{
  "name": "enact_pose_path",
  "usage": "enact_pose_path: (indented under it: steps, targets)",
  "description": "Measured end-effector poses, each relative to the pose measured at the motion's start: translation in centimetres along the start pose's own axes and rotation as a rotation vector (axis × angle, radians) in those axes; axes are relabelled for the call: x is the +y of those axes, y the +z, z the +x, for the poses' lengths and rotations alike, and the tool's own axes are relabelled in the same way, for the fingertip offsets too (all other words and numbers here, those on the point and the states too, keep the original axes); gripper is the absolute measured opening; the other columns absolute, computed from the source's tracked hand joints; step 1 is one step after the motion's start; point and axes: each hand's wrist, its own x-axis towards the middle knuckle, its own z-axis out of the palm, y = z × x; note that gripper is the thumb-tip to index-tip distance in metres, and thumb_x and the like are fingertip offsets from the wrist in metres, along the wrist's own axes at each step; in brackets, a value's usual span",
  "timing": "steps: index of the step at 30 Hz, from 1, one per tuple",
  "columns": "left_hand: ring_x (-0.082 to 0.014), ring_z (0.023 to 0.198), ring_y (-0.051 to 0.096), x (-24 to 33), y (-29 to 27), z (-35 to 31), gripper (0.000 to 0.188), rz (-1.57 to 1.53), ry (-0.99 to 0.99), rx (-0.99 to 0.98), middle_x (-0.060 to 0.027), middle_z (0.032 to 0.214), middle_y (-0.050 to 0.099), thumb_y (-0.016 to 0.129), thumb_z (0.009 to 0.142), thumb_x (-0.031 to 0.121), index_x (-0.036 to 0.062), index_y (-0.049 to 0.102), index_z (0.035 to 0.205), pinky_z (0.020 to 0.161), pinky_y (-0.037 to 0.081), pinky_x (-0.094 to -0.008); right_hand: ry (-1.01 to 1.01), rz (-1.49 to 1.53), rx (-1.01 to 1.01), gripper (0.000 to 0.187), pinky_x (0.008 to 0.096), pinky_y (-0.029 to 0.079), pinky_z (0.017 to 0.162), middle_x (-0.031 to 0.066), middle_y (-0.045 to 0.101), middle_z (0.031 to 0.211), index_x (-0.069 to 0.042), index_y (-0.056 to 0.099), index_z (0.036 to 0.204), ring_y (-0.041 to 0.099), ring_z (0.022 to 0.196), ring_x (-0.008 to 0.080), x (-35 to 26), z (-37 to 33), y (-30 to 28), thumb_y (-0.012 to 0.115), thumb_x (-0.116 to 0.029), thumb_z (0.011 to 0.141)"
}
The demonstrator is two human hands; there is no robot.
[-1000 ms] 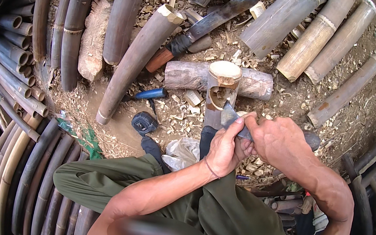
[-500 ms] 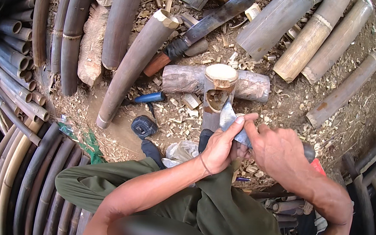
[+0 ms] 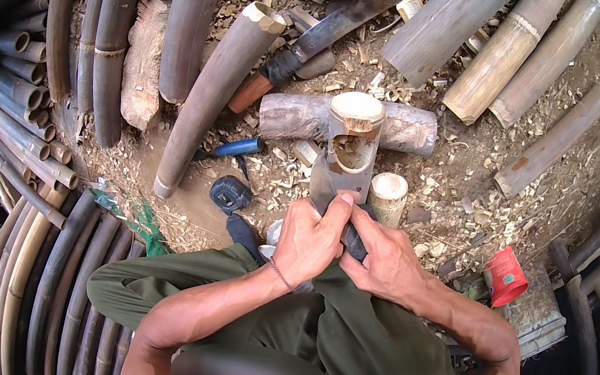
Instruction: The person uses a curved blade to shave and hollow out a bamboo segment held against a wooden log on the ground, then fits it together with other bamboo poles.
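Note:
A short bamboo section (image 3: 362, 174) with a pale cut end and an opening carved in its side leans on a crosswise log (image 3: 409, 130). Just below the opening, a knife's broad grey blade (image 3: 324, 183) lies against the bamboo. My right hand (image 3: 390, 263) is wrapped round the knife's dark handle. Close beside it, my left hand (image 3: 311, 243) is closed at the base of the blade, its thumb near my right fingers. Whether the left fingers also grip the bamboo's lower end is hidden.
A large knife with a wooden handle (image 3: 250, 93), a blue-handled tool (image 3: 238, 148) and a tape measure (image 3: 230, 193) lie on the chip-strewn ground. A bamboo stub (image 3: 388, 195) and red packet (image 3: 505, 277) are at right. Bamboo poles (image 3: 197, 22) surround the area.
Both hands have drawn down and closer together. The blade has swung from slanting into the opening to lying below it, and the handle has come inward from the right, uncovering the stub and packet.

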Motion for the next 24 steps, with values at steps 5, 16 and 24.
enact_pose_path:
  steps: [5,16,24]
  targets:
    - [-0.0083,0.054,0.049,-2.3,3.6,2.1,0.049,-0.705,-0.13,-0.321,-0.0003,0.067,0.056,0.049,0.102,0.046,0.0082,0.06,0.132,0.052,0.04,-0.0225,0.006,-0.555,-0.232,0.043,0.0469,0.055,0.063,0.0193,0.067,0.076,0.003,0.052,0.118,0.068,0.071,0.0403,-2.4,1.0,-7.0,0.067,-0.014,0.081]
    - [-0.0155,0.043,0.048,-1.6,2.7,2.7,0.043,-0.474,-0.298,-0.081,-0.0091,0.053,0.055,0.054,0.098,0.032,-0.0034,0.062,0.075,0.04,0.035,-0.0321,0.209,-0.122,-0.299,0.032,0.0483,0.053,0.066,0.0249,0.067,0.078,0.003,0.056,0.107,0.067,0.075,0.043,-0.2,2.6,-4.5,0.065,-0.017,0.083]
    - [-0.0215,0.048,0.058,-1.2,-1.2,4.6,0.05,0.259,-0.1,-0.079,-0.0155,0.055,0.06,0.055,0.091,0.034,-0.0107,0.065,0.07,0.048,0.046,-0.0372,0.251,0.353,0.129,0.045,0.0486,0.05,0.069,0.0291,0.066,0.083,0.001,0.049,0.123,0.066,0.082,0.0477,1.0,2.2,4.1,0.064,-0.016,0.084]
